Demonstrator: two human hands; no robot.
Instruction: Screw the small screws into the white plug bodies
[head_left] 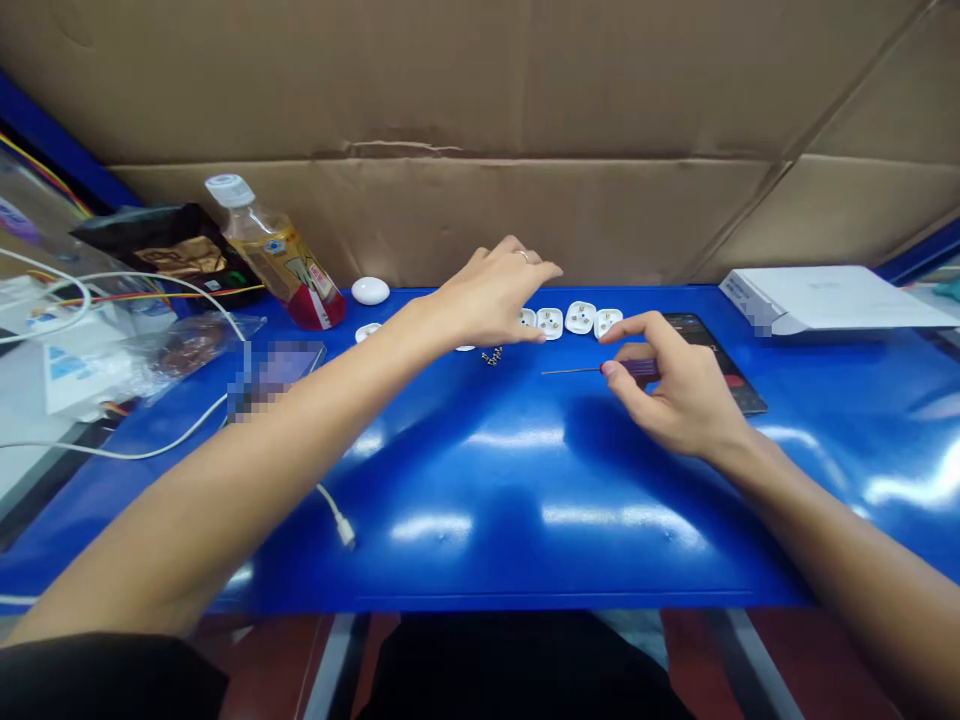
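Note:
My left hand [504,290] reaches to the back of the blue table, palm down, thumb apart from the fingers. It hovers at a row of small white square pieces with metal bits inside; its thumb is close to one white piece [550,323]. Further right lie another white piece [580,318] and one more [608,322] by my right index finger. My right hand [664,385] is closed around the purple handle of a screwdriver [634,369], whose thin shaft points left. A little heap of small brass-coloured screws [492,356] lies below my left hand. My forearm partly covers other white pieces.
A white rounded piece [370,291] and a tilted bottle of red drink [285,255] stand back left, beside a black pouch [176,250] and cables. At right are a dark tablet-like device [724,365] and a white box [832,295]. Cardboard [600,220] walls the back.

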